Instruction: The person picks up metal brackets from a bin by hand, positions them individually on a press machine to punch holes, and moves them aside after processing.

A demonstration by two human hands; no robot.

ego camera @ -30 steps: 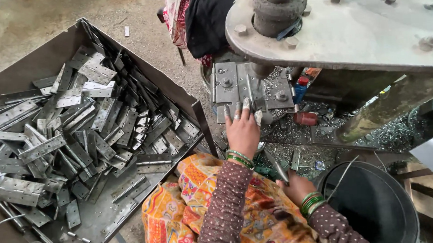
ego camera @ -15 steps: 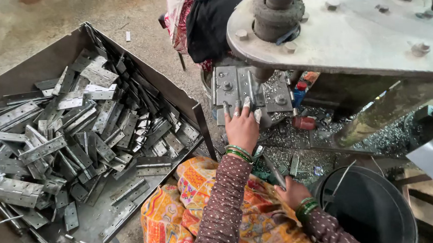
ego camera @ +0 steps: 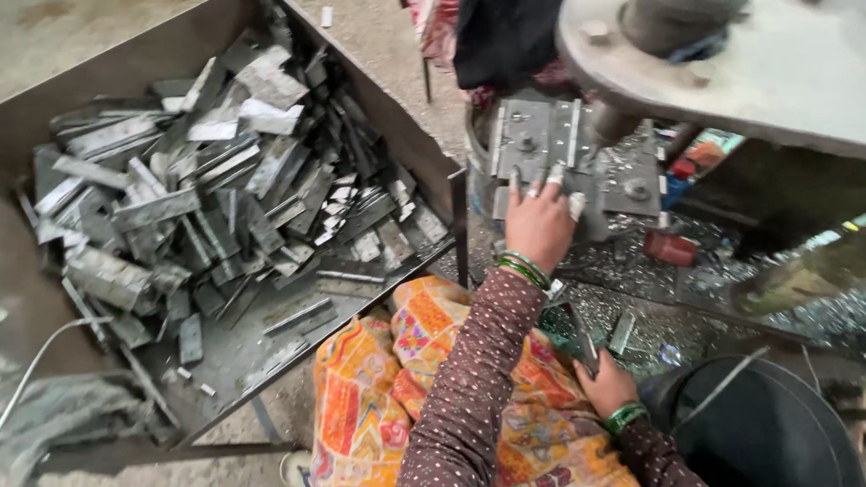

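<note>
Gritty workshop floor; left hand [ego camera: 540, 225] flat, fingers spread, on dull grey perforated metal plate [ego camera: 537, 139].

grey metal plate [ego camera: 532, 137] flat, dark strip [ego camera: 581, 337] upright

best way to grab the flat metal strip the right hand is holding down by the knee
Probably by its lower end, coming from below. The metal strip is thin, flat and stands tilted, its upper end free; the right hand already has its grip on the lower end, pinching the flat faces. The left hand rests on the die block, apart from it.
</note>
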